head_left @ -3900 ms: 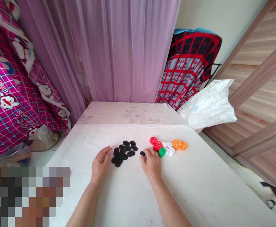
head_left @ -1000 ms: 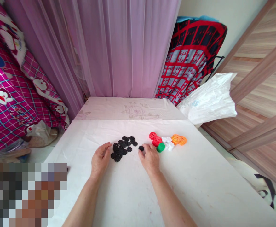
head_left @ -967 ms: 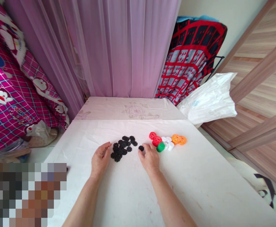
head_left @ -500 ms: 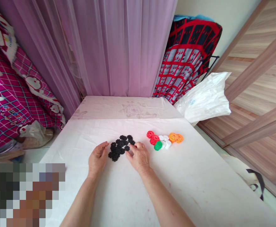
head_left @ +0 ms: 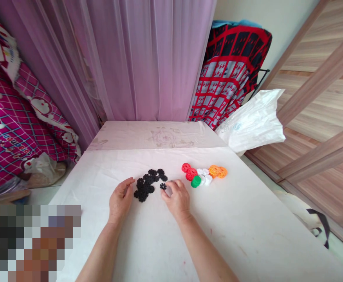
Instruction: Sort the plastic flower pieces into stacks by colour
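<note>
My right hand pinches a black notched plastic disc between thumb and fingers, just right of the pile. A loose pile of similar black notched discs lies on the white-covered table, some overlapping. At the pile's left edge rests my left hand, its fingers curved and slightly apart, with nothing visible in them. Right of my right hand lie small groups of discs: red discs, a green disc, white discs and orange discs.
The table has a pale cloth with a flower print at its far end. A purple curtain hangs behind it. A white plastic bag stands at the far right corner, near a wooden cabinet. Pink checked fabric hangs at left.
My right hand has drawn one black disc a little to the right, out of the pile. My left hand has stayed in nearly the same place.
</note>
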`<control>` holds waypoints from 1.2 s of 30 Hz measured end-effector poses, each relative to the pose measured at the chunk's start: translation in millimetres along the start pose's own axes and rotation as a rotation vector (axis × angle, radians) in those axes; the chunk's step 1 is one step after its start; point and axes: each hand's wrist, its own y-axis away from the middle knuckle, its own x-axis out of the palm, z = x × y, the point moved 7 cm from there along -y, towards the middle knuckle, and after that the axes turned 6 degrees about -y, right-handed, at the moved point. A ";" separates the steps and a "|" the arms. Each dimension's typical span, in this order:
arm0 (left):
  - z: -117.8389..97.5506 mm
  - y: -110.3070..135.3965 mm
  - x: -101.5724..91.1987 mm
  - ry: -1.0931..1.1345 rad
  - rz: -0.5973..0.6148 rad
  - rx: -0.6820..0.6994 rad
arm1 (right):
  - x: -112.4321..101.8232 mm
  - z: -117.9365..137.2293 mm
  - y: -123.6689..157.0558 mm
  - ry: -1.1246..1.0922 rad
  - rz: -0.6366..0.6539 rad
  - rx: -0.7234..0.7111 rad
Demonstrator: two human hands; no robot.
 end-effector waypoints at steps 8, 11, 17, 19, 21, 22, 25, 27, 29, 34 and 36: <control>-3.5 0.4 -1.2 -0.008 -0.003 0.043 | -19.9 -37.5 1.0 0.037 -0.075 0.127; -3.7 0.4 -1.3 -0.011 0.000 0.046 | -15.9 -35.4 -3.3 0.076 -0.039 0.131; -3.6 0.3 -1.4 -0.012 -0.006 0.049 | -13.0 -32.0 -5.9 0.111 -0.015 0.102; -3.4 0.2 -0.8 -0.011 -0.002 0.053 | -12.8 -31.7 -5.9 0.117 -0.013 0.097; -3.1 0.1 -0.3 -0.007 -0.001 0.057 | -12.2 -31.3 -6.1 0.124 -0.003 0.095; -2.8 -0.1 -0.1 -0.004 -0.003 0.057 | -12.0 -31.1 -6.3 0.129 0.002 0.095; -1.7 -0.5 0.3 -0.003 -0.006 0.052 | -11.3 -30.1 -6.8 0.143 0.013 0.090; -1.6 -0.8 0.4 -0.006 -0.004 0.052 | -11.1 -29.4 -7.1 0.148 0.014 0.084; -1.9 -1.0 0.2 -0.006 -0.001 0.055 | -10.6 -29.0 -7.2 0.155 0.016 0.080; -1.9 -0.9 -0.7 -0.003 -0.006 0.047 | -11.0 -28.2 -7.0 0.164 0.013 0.074; -1.4 -0.8 -0.3 0.003 -0.004 0.040 | -11.3 -27.9 -6.8 0.160 0.015 0.076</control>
